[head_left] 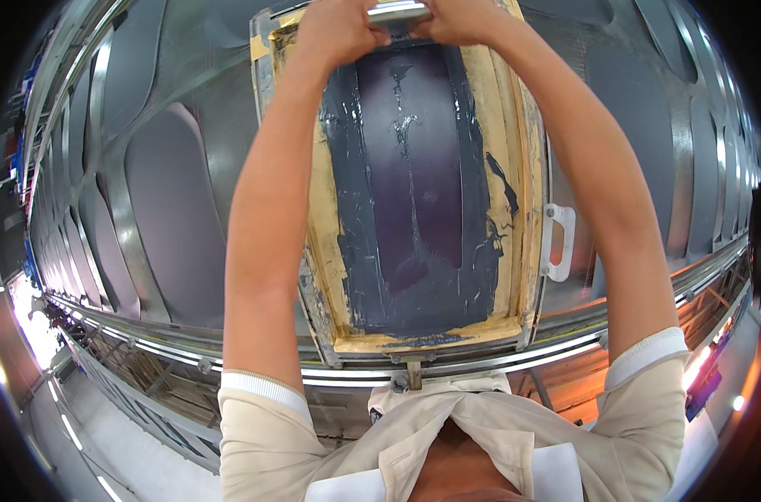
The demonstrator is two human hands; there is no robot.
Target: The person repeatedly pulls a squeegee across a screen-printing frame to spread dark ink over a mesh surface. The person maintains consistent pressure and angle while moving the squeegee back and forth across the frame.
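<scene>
A screen-printing frame (532, 276) lies lengthwise in front of me, its inner border covered with yellowish tape. Dark grey ink (414, 308) coats the mesh along the sides and the near end. Between these bands shows a smoother purplish-dark panel (435, 167), with a thin broken streak of wet ink down it. At the far end of the frame, my left hand (339, 32) and my right hand (464, 20) are closed on the two ends of a squeegee (399, 11) with a shiny metal bar. The squeegee's upper part is cut off by the picture's top edge.
A white handle (559, 243) sticks out from the frame's right side. Dark grey sole-shaped panels (176, 201) lie on the long table to both sides. A metal rail (556, 361) runs along the near table edge, with orange-lit shelving (577, 393) below it at right.
</scene>
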